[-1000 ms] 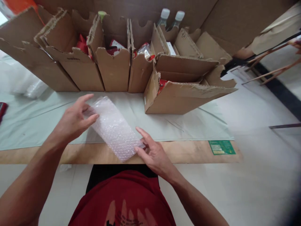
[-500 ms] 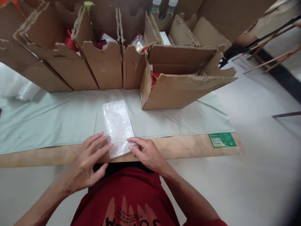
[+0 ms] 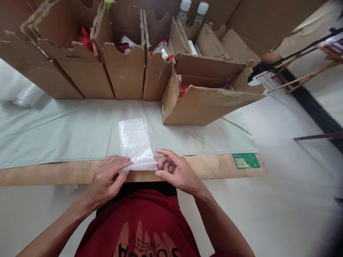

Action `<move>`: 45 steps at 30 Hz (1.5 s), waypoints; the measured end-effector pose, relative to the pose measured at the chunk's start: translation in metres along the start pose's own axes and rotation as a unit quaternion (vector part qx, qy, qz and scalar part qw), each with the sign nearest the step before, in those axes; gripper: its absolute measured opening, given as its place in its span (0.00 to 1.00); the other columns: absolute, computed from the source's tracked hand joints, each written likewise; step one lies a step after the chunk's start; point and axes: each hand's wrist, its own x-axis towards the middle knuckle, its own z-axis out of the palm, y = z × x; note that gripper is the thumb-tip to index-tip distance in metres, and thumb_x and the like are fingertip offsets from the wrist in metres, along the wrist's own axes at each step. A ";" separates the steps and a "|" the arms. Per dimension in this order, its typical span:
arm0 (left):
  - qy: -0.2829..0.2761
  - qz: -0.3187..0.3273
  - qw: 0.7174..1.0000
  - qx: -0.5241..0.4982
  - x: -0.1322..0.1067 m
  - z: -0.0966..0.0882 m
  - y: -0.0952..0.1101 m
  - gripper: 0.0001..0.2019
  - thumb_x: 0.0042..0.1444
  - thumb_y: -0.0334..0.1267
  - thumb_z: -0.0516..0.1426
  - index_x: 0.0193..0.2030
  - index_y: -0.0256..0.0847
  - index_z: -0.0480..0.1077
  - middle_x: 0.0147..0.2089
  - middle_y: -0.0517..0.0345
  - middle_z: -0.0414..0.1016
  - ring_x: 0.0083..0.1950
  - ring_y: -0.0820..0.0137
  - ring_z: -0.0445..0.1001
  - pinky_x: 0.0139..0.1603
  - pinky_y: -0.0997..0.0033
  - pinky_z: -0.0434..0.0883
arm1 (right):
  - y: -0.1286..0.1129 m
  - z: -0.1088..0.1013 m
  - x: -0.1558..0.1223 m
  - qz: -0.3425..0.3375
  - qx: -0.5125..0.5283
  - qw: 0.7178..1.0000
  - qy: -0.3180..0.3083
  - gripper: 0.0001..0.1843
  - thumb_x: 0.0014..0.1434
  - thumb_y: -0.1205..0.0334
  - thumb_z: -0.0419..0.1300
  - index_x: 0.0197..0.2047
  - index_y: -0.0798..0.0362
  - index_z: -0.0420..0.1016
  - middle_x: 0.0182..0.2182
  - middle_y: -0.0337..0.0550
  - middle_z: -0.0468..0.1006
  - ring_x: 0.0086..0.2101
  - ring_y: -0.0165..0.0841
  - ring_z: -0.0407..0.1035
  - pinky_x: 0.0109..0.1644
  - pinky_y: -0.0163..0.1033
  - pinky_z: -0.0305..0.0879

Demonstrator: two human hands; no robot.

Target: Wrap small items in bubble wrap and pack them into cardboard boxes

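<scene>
A clear bubble wrap bag (image 3: 136, 137) lies flat near the front edge of the table, partly on the pale green cloth and partly on the bare wood. Its near end is folded up in a narrow strip. My left hand (image 3: 111, 175) pinches the left corner of that fold between thumb and fingers. Just off the right corner, my right hand (image 3: 179, 171) has its thumb and forefinger apart and its other fingers curled, with nothing visible in it.
Open cardboard bins (image 3: 123, 71) stand in a row at the back, holding red and shiny packets. A wider cardboard box (image 3: 211, 107) sits at right. More bubble wrap (image 3: 24, 87) is piled at left. A green card (image 3: 245, 160) lies at the right front; two bottles (image 3: 199, 12) stand behind.
The near end of the bag has been folded up. My left hand has closed on its left corner, while my right hand has let go and moved slightly right.
</scene>
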 end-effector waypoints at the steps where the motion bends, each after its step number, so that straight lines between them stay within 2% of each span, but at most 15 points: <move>1: 0.009 -0.025 0.999 -0.018 0.000 -0.001 0.001 0.11 0.66 0.27 0.57 0.53 0.41 0.75 0.47 0.52 0.84 0.50 0.67 0.82 0.52 0.67 0.78 | -0.001 -0.002 0.001 -0.039 -0.055 0.997 0.025 0.30 0.58 0.61 0.70 0.64 0.47 0.73 0.42 0.41 0.81 0.35 0.31 0.73 0.44 0.40 0.75; 4: 0.028 -0.085 0.995 -0.037 0.001 -0.001 0.002 0.08 0.68 0.32 0.58 0.50 0.41 0.77 0.46 0.54 0.84 0.47 0.69 0.83 0.49 0.71 0.78 | -0.005 0.001 0.011 -0.138 -0.149 0.979 0.022 0.39 0.56 0.59 0.74 0.69 0.45 0.68 0.62 0.51 0.75 0.55 0.41 0.73 0.64 0.52 0.69; 6: 0.039 -0.107 0.993 -0.035 0.002 0.000 0.004 0.08 0.68 0.34 0.58 0.49 0.40 0.78 0.45 0.54 0.84 0.45 0.69 0.83 0.48 0.72 0.78 | -0.005 0.008 0.021 -0.154 -0.157 0.975 -0.011 0.43 0.58 0.57 0.73 0.73 0.44 0.64 0.63 0.50 0.76 0.57 0.43 0.73 0.67 0.55 0.67; 10: 0.055 -0.117 0.991 -0.043 0.005 0.001 0.008 0.06 0.67 0.33 0.59 0.47 0.39 0.78 0.42 0.56 0.84 0.42 0.71 0.82 0.46 0.74 0.77 | 0.002 0.023 0.036 -0.092 -0.130 0.987 0.012 0.25 0.66 0.60 0.65 0.66 0.45 0.73 0.44 0.41 0.85 0.43 0.36 0.78 0.53 0.44 0.72; 15: 0.054 -0.106 0.992 -0.046 0.010 0.002 0.008 0.05 0.65 0.32 0.60 0.46 0.40 0.77 0.44 0.55 0.83 0.47 0.69 0.82 0.51 0.72 0.76 | 0.011 0.026 0.032 -0.096 -0.117 0.988 0.026 0.09 0.66 0.61 0.64 0.49 0.49 0.82 0.40 0.40 0.86 0.39 0.34 0.77 0.49 0.40 0.69; 19: 0.073 -0.154 0.985 0.007 0.009 0.008 0.003 0.02 0.67 0.35 0.60 0.44 0.40 0.75 0.38 0.59 0.79 0.38 0.73 0.78 0.41 0.75 0.74 | 0.008 0.026 0.033 -0.080 -0.120 0.989 0.030 0.08 0.66 0.62 0.65 0.48 0.49 0.81 0.38 0.38 0.85 0.35 0.32 0.74 0.46 0.38 0.68; 22: 0.066 -0.185 0.979 0.054 0.010 0.015 -0.001 0.06 0.67 0.36 0.59 0.48 0.39 0.75 0.35 0.61 0.76 0.33 0.73 0.75 0.36 0.74 0.72 | 0.004 0.028 0.042 -0.040 -0.146 0.988 0.036 0.13 0.65 0.62 0.65 0.53 0.48 0.79 0.37 0.37 0.84 0.33 0.31 0.74 0.41 0.37 0.68; 24: 0.054 -0.189 0.976 0.093 0.013 0.018 -0.002 0.10 0.66 0.36 0.59 0.52 0.39 0.74 0.35 0.61 0.74 0.32 0.73 0.74 0.36 0.73 0.72 | 0.002 0.029 0.044 -0.049 -0.179 0.982 0.045 0.15 0.65 0.63 0.65 0.55 0.48 0.78 0.41 0.39 0.85 0.37 0.33 0.77 0.43 0.38 0.70; 27: 0.036 -0.186 0.971 0.144 0.017 0.019 -0.002 0.15 0.66 0.36 0.58 0.58 0.39 0.73 0.38 0.60 0.73 0.32 0.72 0.72 0.37 0.70 0.72 | 0.004 0.029 0.035 -0.131 -0.247 0.954 0.112 0.14 0.68 0.62 0.64 0.56 0.49 0.76 0.50 0.47 0.83 0.47 0.38 0.78 0.51 0.43 0.72; 30: 0.009 -0.178 0.971 0.160 0.022 0.016 -0.003 0.16 0.67 0.36 0.57 0.60 0.40 0.72 0.40 0.59 0.74 0.32 0.71 0.72 0.36 0.70 0.71 | 0.005 0.025 0.019 -0.229 -0.337 0.900 0.157 0.14 0.69 0.60 0.64 0.56 0.51 0.76 0.53 0.52 0.81 0.51 0.42 0.75 0.55 0.48 0.71; 35: -0.001 -0.160 0.972 0.172 0.022 0.011 -0.005 0.14 0.68 0.38 0.57 0.58 0.41 0.73 0.44 0.55 0.75 0.35 0.69 0.75 0.36 0.67 0.72 | 0.008 0.024 0.020 -0.313 -0.443 0.840 0.013 0.12 0.72 0.66 0.60 0.56 0.54 0.76 0.59 0.51 0.81 0.62 0.45 0.69 0.60 0.51 0.64; 37: 0.019 -0.125 0.979 0.160 0.020 0.006 -0.002 0.13 0.69 0.40 0.58 0.57 0.41 0.74 0.50 0.49 0.75 0.46 0.63 0.78 0.45 0.63 0.75 | 0.008 0.023 0.029 -0.311 -0.430 0.847 0.012 0.10 0.73 0.67 0.57 0.54 0.54 0.77 0.54 0.49 0.84 0.58 0.42 0.72 0.58 0.49 0.64; 40: 0.019 -0.051 0.990 0.128 0.014 -0.001 0.002 0.14 0.67 0.43 0.61 0.56 0.42 0.74 0.60 0.44 0.74 0.62 0.54 0.74 0.61 0.54 0.72 | 0.005 0.019 0.038 -0.274 -0.382 0.883 0.008 0.11 0.75 0.64 0.56 0.55 0.53 0.79 0.47 0.47 0.86 0.51 0.39 0.76 0.56 0.47 0.64; 42: 0.001 -0.030 0.994 0.108 0.012 -0.004 0.003 0.11 0.68 0.40 0.61 0.55 0.43 0.73 0.56 0.48 0.78 0.60 0.57 0.76 0.61 0.54 0.71 | 0.003 0.017 0.043 -0.234 -0.347 0.908 -0.006 0.12 0.75 0.61 0.57 0.55 0.52 0.80 0.45 0.46 0.87 0.47 0.38 0.77 0.54 0.45 0.66; 45: -0.003 -0.070 0.994 0.085 0.017 -0.001 -0.003 0.08 0.70 0.38 0.57 0.52 0.42 0.74 0.43 0.56 0.82 0.45 0.65 0.79 0.50 0.62 0.73 | 0.002 0.015 0.046 -0.181 -0.319 0.930 -0.010 0.13 0.75 0.60 0.56 0.56 0.52 0.80 0.48 0.46 0.86 0.48 0.38 0.77 0.55 0.46 0.67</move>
